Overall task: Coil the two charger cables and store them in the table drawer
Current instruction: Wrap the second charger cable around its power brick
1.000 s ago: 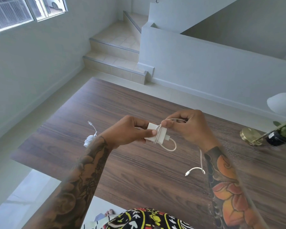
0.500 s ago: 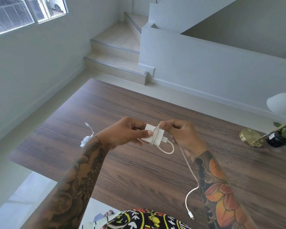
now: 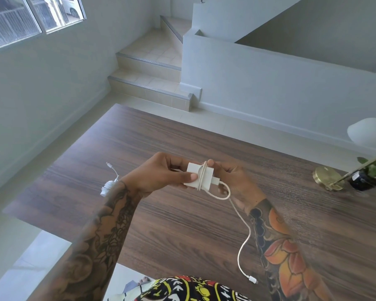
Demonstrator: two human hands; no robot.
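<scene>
Since half a second ago our hands have barely shifted, while the loose cable tail has dropped a little lower toward our body and the view has tipped slightly. Nearest to us is a patterned garment (image 3: 189,290) in black, yellow, red and white. Just beyond it the free end of the cream cable (image 3: 243,235) hangs in a soft S-curve, ending in a small white connector (image 3: 252,279) beside our right forearm.

Our left hand (image 3: 159,174) grips the white charger block (image 3: 199,175), a smooth, square plastic adapter, with the thumb laid across its near face and the fingers curled behind. Our right hand (image 3: 232,181) pinches the cable against the block's far edge; its thumb presses at the top of the wraps. We count roughly two turns of cable round the middle of the block, and one open loop bulging from its plug end. Both hands are held above the table (image 3: 182,235), a dark brown top with long straight wood grain.

Further left, lying on the table and partly hidden by our left forearm, is the second charger (image 3: 108,186), white, already bundled, with a short tail and connector sticking up. That makes two chargers in all. At the far right stands a lamp with a round brass base (image 3: 327,178) and a white shade (image 3: 366,132), beside a dark pot with green leaves (image 3: 369,177). Beyond the table are pale tiled steps (image 3: 150,83) and a barred window (image 3: 30,16).
</scene>
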